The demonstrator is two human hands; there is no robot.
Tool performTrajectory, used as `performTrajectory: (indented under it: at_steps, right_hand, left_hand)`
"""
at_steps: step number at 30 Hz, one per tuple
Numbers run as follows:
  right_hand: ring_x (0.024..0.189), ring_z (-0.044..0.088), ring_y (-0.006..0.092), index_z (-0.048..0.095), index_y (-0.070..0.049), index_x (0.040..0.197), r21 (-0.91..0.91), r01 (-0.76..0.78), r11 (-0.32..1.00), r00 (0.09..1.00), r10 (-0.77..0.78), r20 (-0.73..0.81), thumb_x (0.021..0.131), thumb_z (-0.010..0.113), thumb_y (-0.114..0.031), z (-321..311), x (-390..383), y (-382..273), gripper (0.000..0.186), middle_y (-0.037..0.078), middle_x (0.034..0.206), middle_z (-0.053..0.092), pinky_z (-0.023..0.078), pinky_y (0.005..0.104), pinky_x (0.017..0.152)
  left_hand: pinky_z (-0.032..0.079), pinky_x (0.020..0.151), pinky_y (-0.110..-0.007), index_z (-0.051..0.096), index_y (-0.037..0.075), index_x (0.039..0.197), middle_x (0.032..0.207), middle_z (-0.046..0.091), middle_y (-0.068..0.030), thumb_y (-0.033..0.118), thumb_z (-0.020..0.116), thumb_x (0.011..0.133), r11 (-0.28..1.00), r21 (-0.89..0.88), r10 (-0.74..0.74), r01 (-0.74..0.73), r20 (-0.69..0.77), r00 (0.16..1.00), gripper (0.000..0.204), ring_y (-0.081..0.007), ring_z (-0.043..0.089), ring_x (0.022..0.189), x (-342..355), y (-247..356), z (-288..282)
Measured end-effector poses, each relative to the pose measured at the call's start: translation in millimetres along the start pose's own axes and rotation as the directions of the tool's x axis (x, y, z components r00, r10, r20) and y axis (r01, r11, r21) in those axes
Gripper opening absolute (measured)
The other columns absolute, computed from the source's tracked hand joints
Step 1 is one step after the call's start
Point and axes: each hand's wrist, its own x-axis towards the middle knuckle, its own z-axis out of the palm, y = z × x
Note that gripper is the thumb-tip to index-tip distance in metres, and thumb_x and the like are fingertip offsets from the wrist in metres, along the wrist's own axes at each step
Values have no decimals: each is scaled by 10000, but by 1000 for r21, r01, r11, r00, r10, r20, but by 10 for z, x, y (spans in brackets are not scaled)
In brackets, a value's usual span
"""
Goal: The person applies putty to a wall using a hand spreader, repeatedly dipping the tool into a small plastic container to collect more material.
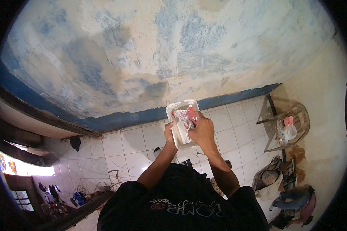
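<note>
In front of my chest I hold a white rectangular tub [176, 141], its rim and inside smeared with white paste. My left hand [169, 133] is closed round the tub's left side. My right hand [202, 130] comes over the right side, fingers closed on a flat red scraper [191, 112] coated with white paste. The scraper sits inside the tub; my fingers hide part of it. Just beyond the tub rises a wall [204, 50] with patchy cream coating over blue.
A blue band [142, 116] runs along the wall's foot, above white floor tiles [133, 139]. At the right stands a chair [305, 119] bearing a pink cup [288, 121]. Sacks [268, 178] lie below it, near another person [307, 206]. Wires and a blue object [79, 198] lie at lower left.
</note>
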Motion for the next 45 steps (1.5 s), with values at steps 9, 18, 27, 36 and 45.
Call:
performTrajectory:
  at_steps: [9,18,27,36,45]
  right_hand:
    - [722,633,423,636,-33,1022,-138,-135,981,986,118,-121,677,627,-25,-321,59,-127,345,224,756,648,495,459,632]
    - [731,633,397,655,-66,1058,-83,-5,997,990,-7,-138,670,627,-22,-231,77,-243,391,196,797,650,499,450,635]
    - [745,623,409,660,-63,1023,-16,71,997,988,-72,-134,652,611,-12,-221,47,-225,378,196,803,646,496,461,646]
    - [748,631,418,626,-34,951,-128,-40,991,998,32,-63,653,617,-45,-201,48,-209,299,212,811,645,499,481,662]
    - [788,627,436,643,-6,958,-11,-96,995,989,97,115,643,627,-39,40,-29,-240,317,249,804,643,506,424,684]
  left_hand:
    - [417,1016,-484,402,24,1383,1290,533,-192,413,543,744,996,-90,-2,2,0,1000,761,-369,537,1162,-31,0,-2]
    - [422,1013,-472,433,16,1361,1271,555,-191,418,555,762,998,-56,4,-2,38,999,732,-355,557,1141,-63,12,-38]
    - [382,1041,-476,384,34,1389,1338,483,-187,461,525,733,999,-38,33,-33,5,999,795,-362,493,1203,-34,81,15]
    - [427,1011,-475,407,24,1384,1284,548,-184,428,523,775,998,-67,2,-3,-11,1000,740,-354,561,1148,-23,82,-37]
    - [465,957,-475,448,35,1335,1219,585,-185,404,528,789,985,-169,15,-20,-31,999,664,-358,586,1082,35,-63,-237]
